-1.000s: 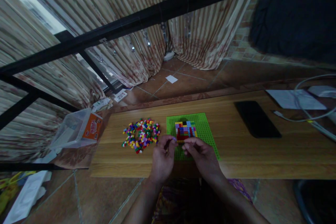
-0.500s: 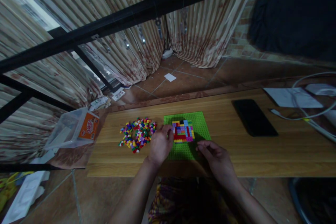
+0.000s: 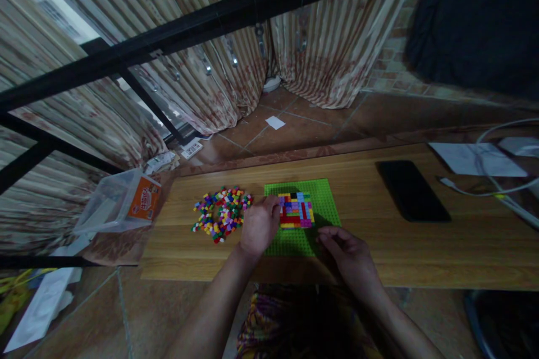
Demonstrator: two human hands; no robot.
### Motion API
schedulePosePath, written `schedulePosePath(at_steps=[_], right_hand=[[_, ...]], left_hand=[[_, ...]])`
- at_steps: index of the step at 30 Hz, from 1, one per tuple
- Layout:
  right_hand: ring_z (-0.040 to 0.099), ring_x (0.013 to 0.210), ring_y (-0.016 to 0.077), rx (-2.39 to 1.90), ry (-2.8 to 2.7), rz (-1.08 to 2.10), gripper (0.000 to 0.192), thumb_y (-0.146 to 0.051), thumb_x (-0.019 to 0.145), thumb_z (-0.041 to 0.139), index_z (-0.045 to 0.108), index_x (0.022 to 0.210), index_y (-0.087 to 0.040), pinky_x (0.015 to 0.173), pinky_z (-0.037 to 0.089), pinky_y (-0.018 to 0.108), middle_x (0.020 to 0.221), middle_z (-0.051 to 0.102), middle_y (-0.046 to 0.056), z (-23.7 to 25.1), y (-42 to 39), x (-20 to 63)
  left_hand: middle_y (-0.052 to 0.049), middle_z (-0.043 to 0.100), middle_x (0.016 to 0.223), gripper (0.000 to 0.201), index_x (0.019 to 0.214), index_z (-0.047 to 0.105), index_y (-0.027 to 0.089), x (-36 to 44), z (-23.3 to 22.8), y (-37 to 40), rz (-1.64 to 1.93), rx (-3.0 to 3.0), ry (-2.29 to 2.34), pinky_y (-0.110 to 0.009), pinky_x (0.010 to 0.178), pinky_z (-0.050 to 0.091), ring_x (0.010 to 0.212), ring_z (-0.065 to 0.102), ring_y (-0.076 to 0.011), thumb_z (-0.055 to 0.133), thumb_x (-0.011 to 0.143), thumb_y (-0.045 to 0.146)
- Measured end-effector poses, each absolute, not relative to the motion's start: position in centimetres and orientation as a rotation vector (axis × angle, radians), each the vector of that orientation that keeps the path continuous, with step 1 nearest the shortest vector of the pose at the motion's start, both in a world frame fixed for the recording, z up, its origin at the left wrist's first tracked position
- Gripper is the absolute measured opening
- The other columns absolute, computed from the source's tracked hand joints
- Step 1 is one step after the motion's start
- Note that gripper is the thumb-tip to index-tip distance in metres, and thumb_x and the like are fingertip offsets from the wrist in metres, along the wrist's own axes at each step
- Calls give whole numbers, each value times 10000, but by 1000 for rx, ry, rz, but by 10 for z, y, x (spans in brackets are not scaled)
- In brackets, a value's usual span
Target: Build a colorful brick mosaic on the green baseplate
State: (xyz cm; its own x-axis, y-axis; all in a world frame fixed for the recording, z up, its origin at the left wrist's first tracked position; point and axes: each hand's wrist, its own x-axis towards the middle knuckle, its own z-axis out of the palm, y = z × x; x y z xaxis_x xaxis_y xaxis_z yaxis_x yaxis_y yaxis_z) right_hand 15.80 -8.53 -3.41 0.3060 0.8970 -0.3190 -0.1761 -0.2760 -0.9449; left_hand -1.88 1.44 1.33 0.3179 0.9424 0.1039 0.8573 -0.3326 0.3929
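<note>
A green baseplate (image 3: 324, 193) lies on the wooden bench, with a block of joined multicoloured toy bricks (image 3: 295, 210) on its middle. My left hand (image 3: 259, 227) is over the plate's left edge, fingertips pinched at the left side of the brick block; whatever is between them is hidden. Low by the plate's right edge, my right hand (image 3: 347, 252) has thumb and forefinger pressed together, and any piece there is too small to make out. Left of my left hand spreads a loose heap of small coloured bricks (image 3: 227, 213).
On the bench (image 3: 475, 235), a black phone-like slab (image 3: 412, 190) lies to the right, near a white cable (image 3: 457, 184) and a white sheet (image 3: 475, 158). A clear plastic box (image 3: 109, 202) with an orange label stands beyond the left end. A dark metal rail (image 3: 185, 36) crosses above.
The view has shifted slightly. Both hands stay almost in place, the left fingertips still at the brick block's left side and the right hand still pinched by the plate.
</note>
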Motion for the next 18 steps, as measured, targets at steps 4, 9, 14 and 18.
schedulePosePath(at_steps=[4,9,14,18], right_hand=[[608,674,182,-1471,-706,1238,419,-571,660,738,698,833,-191,604,470,282,744,696,46,-36,-85,159],[572,610,161,-1471,-671,1271,410,-561,669,735,693,851,-195,549,452,269,738,684,35,-42,-87,158],[574,636,163,-1462,-696,1256,390,-540,672,739,699,848,-194,581,457,273,745,679,32,-43,-86,158],[575,636,170,-1487,-713,1221,378,-541,674,731,702,821,-194,570,444,272,717,672,31,-41,-85,158]], left_hand=[[-42,713,950,188,1015,648,225,-19,11,14,485,2327,1619,-257,761,489,839,668,-170,500,901,204],[-46,700,923,177,970,651,227,-18,10,11,443,2386,1631,-261,725,480,797,655,-174,481,919,221],[-75,681,914,179,980,629,200,-18,10,8,399,2458,1682,-285,678,465,774,640,-197,460,926,224],[-67,668,882,166,945,610,197,-19,17,6,405,2488,1635,-292,686,462,769,631,-195,445,930,212]])
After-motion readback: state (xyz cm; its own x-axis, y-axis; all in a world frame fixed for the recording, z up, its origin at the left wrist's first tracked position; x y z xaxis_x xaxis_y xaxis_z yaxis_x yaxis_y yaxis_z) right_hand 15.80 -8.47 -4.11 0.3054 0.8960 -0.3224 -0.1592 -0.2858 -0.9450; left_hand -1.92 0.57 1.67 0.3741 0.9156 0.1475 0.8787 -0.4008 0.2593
